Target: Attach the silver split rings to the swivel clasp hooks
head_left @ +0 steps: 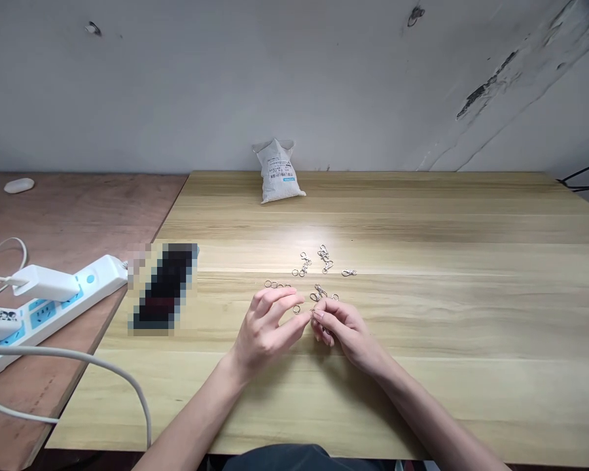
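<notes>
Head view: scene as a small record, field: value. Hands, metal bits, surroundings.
left hand: thumb and index finger apart, thumb tip beside the right fingertips; contact unclear
right hand: thumb and index finger pinching a small metal piece, mostly hidden
metal clasps: loose on the light wood table, beyond the hands
metal rings: row just beyond the left hand
white bag: far edge of the table, printed
pixelated dark object: left of the hands
power strip: on the brown table at left, chargers plugged in
</notes>
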A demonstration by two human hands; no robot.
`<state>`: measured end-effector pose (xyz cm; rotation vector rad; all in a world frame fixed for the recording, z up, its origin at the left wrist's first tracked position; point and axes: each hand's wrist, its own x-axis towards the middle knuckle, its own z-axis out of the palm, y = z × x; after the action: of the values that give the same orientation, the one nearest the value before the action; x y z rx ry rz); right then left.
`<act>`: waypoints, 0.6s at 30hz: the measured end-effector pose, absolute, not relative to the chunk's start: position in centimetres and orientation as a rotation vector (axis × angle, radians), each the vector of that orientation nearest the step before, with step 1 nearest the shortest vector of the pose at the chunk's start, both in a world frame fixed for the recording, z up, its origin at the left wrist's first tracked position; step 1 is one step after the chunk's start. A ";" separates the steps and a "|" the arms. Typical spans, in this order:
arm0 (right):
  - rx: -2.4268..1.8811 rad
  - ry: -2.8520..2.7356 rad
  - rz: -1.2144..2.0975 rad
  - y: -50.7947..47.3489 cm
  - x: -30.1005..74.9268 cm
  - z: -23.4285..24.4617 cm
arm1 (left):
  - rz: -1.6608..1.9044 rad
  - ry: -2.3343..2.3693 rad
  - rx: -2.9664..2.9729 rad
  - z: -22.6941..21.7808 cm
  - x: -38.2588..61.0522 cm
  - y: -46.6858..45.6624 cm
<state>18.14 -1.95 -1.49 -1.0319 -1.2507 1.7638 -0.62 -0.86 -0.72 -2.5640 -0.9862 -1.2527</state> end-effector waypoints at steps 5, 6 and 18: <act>-0.961 -1.244 1.893 -1.8 18.5 -1.1 | -1.159 -0.916 -2.519 -0.6 -0.6 -1.3; -0.948 -1.255 1.911 -1.8 18.6 -1.0 | -1.157 -0.911 -2.514 -0.5 -0.6 -1.3; -1.097 -1.964 1.158 -2.3 18.3 -1.2 | -1.262 -1.140 -2.593 -0.7 -0.6 -1.2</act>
<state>18.27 -2.35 -1.21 -1.0972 -1.9635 1.1579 -0.63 -1.18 -0.67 -2.5929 -1.1401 -1.2622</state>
